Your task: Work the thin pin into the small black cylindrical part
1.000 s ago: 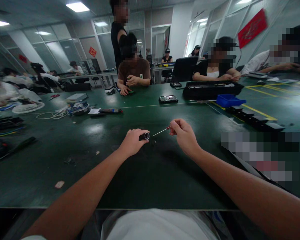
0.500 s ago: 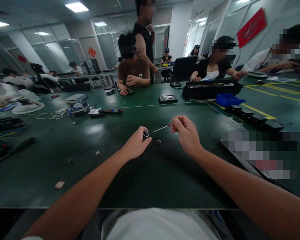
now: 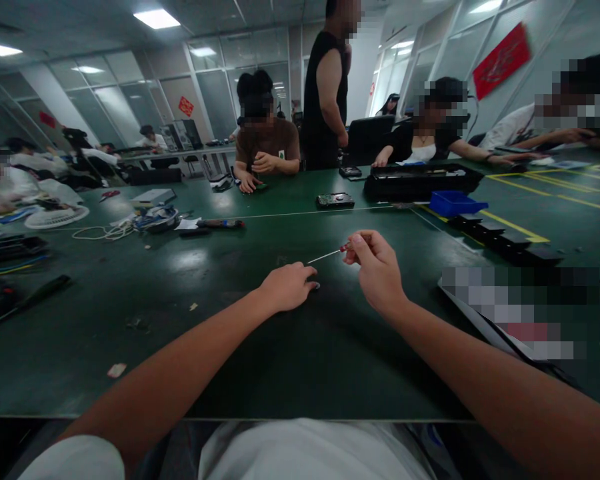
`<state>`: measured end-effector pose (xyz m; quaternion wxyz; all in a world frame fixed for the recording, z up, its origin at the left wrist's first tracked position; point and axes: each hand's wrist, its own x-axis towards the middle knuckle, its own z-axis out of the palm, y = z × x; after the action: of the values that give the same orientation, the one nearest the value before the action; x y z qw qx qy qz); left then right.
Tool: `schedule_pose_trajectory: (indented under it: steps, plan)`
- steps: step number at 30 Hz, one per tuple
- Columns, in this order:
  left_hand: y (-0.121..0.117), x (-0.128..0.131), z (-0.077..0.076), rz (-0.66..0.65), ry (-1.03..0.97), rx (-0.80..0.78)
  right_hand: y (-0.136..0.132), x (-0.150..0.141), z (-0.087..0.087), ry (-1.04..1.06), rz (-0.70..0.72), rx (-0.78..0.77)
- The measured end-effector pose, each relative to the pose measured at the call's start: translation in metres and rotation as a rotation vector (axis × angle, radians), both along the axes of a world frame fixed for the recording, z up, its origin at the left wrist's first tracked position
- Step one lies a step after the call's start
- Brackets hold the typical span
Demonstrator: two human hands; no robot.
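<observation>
My right hand (image 3: 377,267) pinches a thin screwdriver (image 3: 325,256) by its small red handle, its metal shaft pointing left and a little down. Palm down, my left hand (image 3: 287,287) is low over the green table, its fingers bent and the thumb and index finger a little apart. At those fingertips sits a small round metal part (image 3: 318,286), half covered by them; I cannot tell whether they grip it. Any thing inside the left palm is hidden from view. The screwdriver's tip ends just above the left fingers.
Ahead lies a hard drive (image 3: 335,200), with a long black casing (image 3: 423,180) and a blue bin (image 3: 457,203) to its right. Black blocks (image 3: 510,240) line the right side. Cables (image 3: 153,217) and a dark tool (image 3: 223,224) are at left. Co-workers sit across the table.
My left hand has moved right and turned palm down onto the small metal part. The black silver-rimmed cylinder it held is now out of sight. My right hand keeps the screwdriver nearly still.
</observation>
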<state>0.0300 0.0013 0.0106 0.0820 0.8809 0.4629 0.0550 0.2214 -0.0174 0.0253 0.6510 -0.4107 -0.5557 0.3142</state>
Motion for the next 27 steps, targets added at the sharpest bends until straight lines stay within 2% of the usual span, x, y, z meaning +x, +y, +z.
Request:
schedule_pose_trajectory:
  steps: [6,11,15,18,22,25,27]
  plan:
    - [0.002,0.008,0.002,-0.082,0.081,0.013,-0.004,-0.001,0.003,-0.03,0.006,0.003]
    - [0.004,0.002,0.0,-0.053,0.049,0.012,-0.005,0.0,0.004,-0.044,0.004,-0.008]
    - [0.007,-0.015,0.002,0.006,-0.032,-0.048,-0.004,0.0,0.004,-0.034,0.005,-0.013]
    - [0.011,-0.039,0.01,0.088,-0.176,-0.118,-0.004,0.0,0.004,-0.018,0.017,-0.003]
    - [0.019,-0.087,0.025,0.21,-0.448,-0.212,-0.006,0.0,0.006,-0.023,0.021,-0.007]
    - [0.02,-0.132,0.036,0.408,-0.774,-0.376,-0.005,0.0,0.005,-0.027,0.021,-0.017]
    - [0.016,-0.166,0.042,0.496,-1.008,-0.44,-0.003,0.0,0.003,-0.018,0.017,-0.017]
